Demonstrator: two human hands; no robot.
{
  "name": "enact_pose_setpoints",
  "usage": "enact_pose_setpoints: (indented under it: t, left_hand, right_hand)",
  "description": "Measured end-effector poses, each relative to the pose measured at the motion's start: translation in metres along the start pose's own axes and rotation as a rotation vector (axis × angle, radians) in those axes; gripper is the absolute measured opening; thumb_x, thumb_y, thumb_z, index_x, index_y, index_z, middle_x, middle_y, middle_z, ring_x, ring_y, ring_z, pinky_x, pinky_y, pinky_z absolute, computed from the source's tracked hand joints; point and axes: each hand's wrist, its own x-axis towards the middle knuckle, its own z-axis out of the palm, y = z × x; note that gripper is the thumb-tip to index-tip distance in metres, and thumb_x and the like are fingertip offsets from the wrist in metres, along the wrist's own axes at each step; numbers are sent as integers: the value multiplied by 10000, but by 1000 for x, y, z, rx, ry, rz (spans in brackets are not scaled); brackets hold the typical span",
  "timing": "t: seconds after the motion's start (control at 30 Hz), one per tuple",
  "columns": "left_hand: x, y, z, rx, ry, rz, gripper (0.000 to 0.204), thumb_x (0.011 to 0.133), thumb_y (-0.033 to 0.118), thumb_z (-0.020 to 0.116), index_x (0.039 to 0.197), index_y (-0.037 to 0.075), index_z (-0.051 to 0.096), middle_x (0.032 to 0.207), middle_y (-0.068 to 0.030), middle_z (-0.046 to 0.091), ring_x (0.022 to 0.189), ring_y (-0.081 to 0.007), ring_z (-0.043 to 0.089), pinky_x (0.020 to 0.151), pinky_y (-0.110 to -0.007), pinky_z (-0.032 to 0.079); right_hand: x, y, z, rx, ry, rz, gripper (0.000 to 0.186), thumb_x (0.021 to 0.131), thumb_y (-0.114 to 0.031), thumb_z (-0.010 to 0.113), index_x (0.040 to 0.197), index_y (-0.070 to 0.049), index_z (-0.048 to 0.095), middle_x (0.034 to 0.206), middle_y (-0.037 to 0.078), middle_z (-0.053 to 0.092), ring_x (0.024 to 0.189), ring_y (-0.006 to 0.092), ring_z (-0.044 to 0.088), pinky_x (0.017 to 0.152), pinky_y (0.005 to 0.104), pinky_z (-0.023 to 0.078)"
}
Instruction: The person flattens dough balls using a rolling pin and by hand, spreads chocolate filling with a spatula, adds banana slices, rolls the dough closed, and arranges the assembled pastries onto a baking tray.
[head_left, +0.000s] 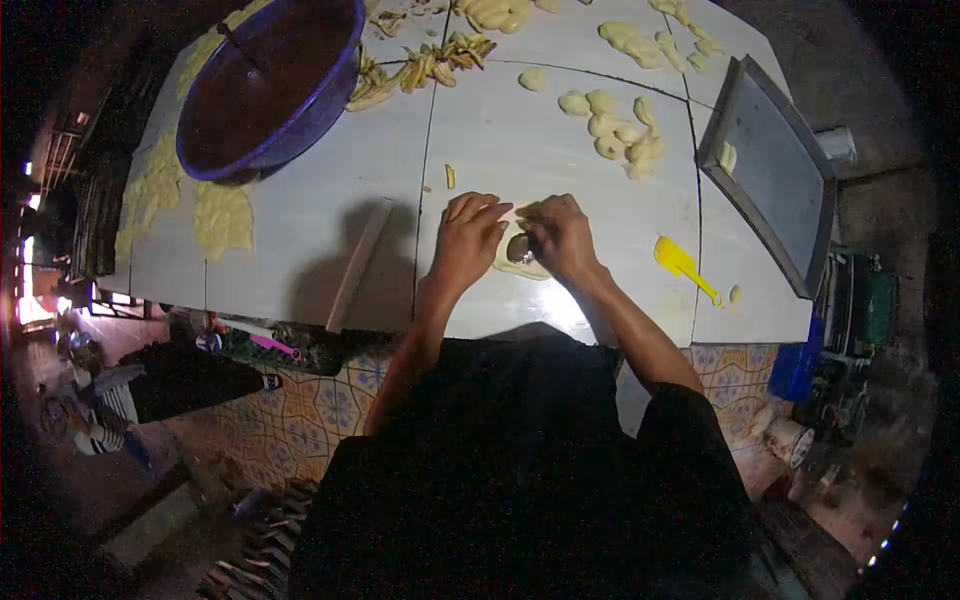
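On the white tiled table, a flattened piece of pale dough (522, 270) lies between my hands with a brown lump of filling (520, 249) on it. My left hand (470, 238) is at the dough's left side, its fingers bent and closed at the far edge. My right hand (563, 240) is at the right side, fingertips pinched on the far edge beside the filling. The fingers partly hide the dough's far edge. A small yellow strip (449, 176) lies just beyond my left hand.
A purple basin (345, 95) of brown filling stands far left, near dough sheets (222, 218) and yellowish peel-like scraps (445, 62). Dough balls (625, 130) lie far right. A wooden stick (358, 265) is left, a yellow scoop (685, 266) right, before a grey framed tray (770, 170).
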Motion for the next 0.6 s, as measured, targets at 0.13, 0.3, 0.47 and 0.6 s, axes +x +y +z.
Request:
enact_pose_setpoints:
  t: [0.13,0.3,0.47,0.6]
  left_hand:
    - [11,5,9,145,-113,53,201,863,170,712,1056,161,765,1182,-59,624,1219,-306,506,1033,-472,377]
    - [-2,10,3,98,-145,93,117,840,195,730,933,152,787,1228,-86,590,1239,-306,481,1051,-463,348]
    - [-26,31,-13,46,-77,73,159,783,131,772,941,123,781,1230,-137,574,1265,-343,462,1051,-465,374]
    - [-44,22,-8,128,-102,224,236,705,132,817,930,103,752,1225,-129,572,1234,-361,496,1022,-486,403]
  right_hand:
    - [-16,7,1,-76,8,-36,171,774,-34,712,944,-34,728,999,130,696,991,354,602,855,444,514]
    - [-35,3,-2,58,-110,-88,233,767,45,701,992,-14,724,1102,159,673,987,338,643,850,415,545]
    - [-60,-23,-6,133,48,-26,274,817,20,698,1087,-24,716,1081,191,662,978,320,649,817,421,548]
    - [-84,-3,8,13,37,-142,214,825,9,704,1037,-14,713,1020,163,662,867,337,642,714,410,537]
